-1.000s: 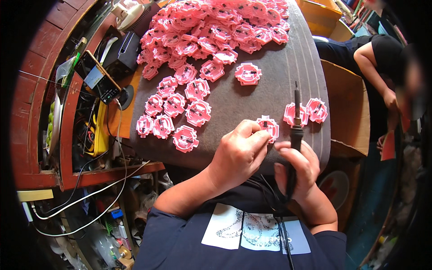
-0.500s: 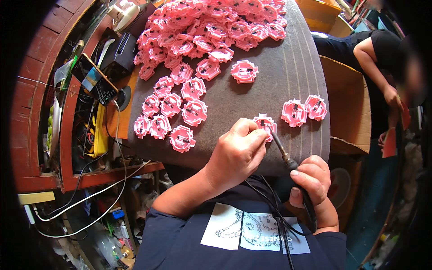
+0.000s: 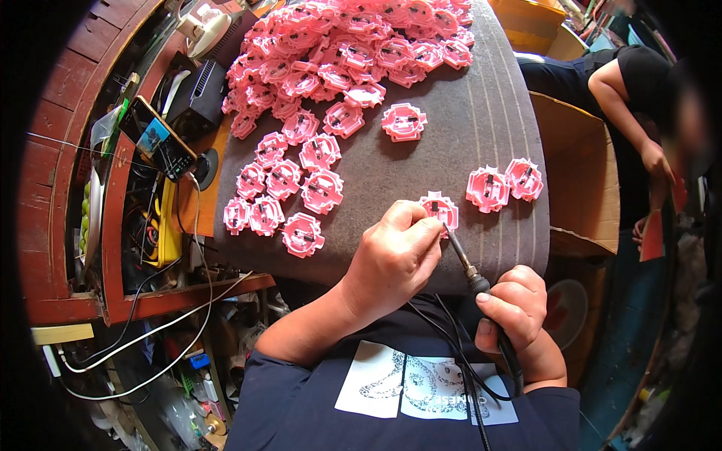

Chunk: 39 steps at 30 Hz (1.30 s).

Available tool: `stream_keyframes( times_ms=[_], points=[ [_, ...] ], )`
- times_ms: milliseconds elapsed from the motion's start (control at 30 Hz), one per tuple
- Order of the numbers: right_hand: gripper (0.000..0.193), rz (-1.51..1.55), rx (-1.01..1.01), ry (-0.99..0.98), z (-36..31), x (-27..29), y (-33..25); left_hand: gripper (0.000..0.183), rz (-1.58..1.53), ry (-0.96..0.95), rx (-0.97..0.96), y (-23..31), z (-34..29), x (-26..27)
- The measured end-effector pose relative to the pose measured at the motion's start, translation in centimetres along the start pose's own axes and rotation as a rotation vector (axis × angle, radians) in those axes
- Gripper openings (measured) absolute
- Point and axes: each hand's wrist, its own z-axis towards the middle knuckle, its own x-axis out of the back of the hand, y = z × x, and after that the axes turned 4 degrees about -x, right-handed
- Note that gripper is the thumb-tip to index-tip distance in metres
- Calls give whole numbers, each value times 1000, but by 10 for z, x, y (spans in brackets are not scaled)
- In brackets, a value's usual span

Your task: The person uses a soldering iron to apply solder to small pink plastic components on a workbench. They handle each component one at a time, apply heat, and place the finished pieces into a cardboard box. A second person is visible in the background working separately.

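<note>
Go easy here: hold the slim metal tip of the black-handled soldering iron (image 3: 478,284) steady at the pink, notched, rounded plastic part (image 3: 435,207), toward the near edge of the grey, pale-striped work surface (image 3: 429,169), and keep skin off that probably hot metal. Left hand (image 3: 395,246) angled in from near left, thumb and forefinger pinched together by the part, can't tell around what. Right hand (image 3: 517,308) lower, near right, curled round the handle, tip slanting far left.
</note>
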Motion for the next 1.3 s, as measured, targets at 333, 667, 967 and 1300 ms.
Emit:
stream_keyframes(
  times_ms=[333, 667, 967, 1300],
  points=[
    [25, -30, 16, -22, 3, 3, -1, 20, -3, -3, -9, -1, -1, 0],
    [44, -69, -149, 157, 17, -7, 7, 20, -15, -15, 3, -1, -1, 0],
    [56, -45, -249, -82, 48, -25, 18, 21, -48, -19, 13, 0, 0, 2],
    [61, -15, -267, -136, 56, -30, 23, 22, -38, -38, 2, -3, -1, 2]
  ],
)
